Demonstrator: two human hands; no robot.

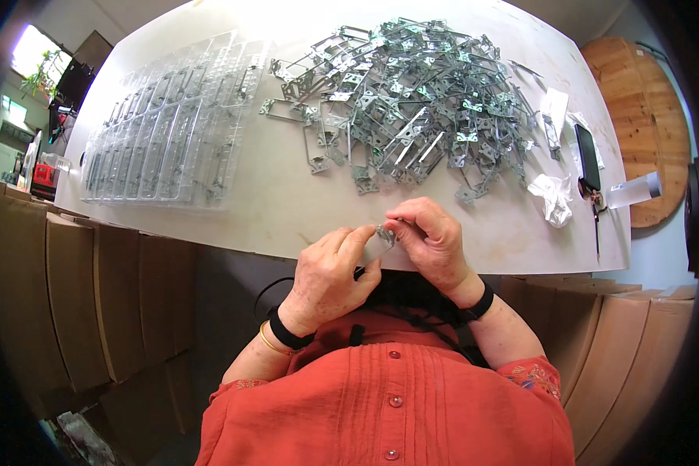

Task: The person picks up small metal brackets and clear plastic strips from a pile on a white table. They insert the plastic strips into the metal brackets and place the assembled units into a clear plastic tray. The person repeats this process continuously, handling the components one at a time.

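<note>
At the table's near edge, my left hand [328, 272] is closed around a small metal bracket [382, 236], whose end shows between the fingers. My right hand [431, 242] pinches at the bracket's other side with thumb and forefinger; the fingertips hide part of it. Beyond both hands spreads a large heap of similar grey metal brackets [412, 101], flat plates and narrow frames tangled together. Left of the heap lies a clear plastic tray [163, 155] divided into long compartments, with metal parts visible in many of them.
On the right of the white table [474, 241] are a crumpled white tissue [552, 199], a black phone [588, 158], and a clear cylindrical container [634, 190]. Cardboard boxes [116, 295] stand below the table's left, more boxes [606, 349] at lower right. A round wooden board [637, 124] leans behind.
</note>
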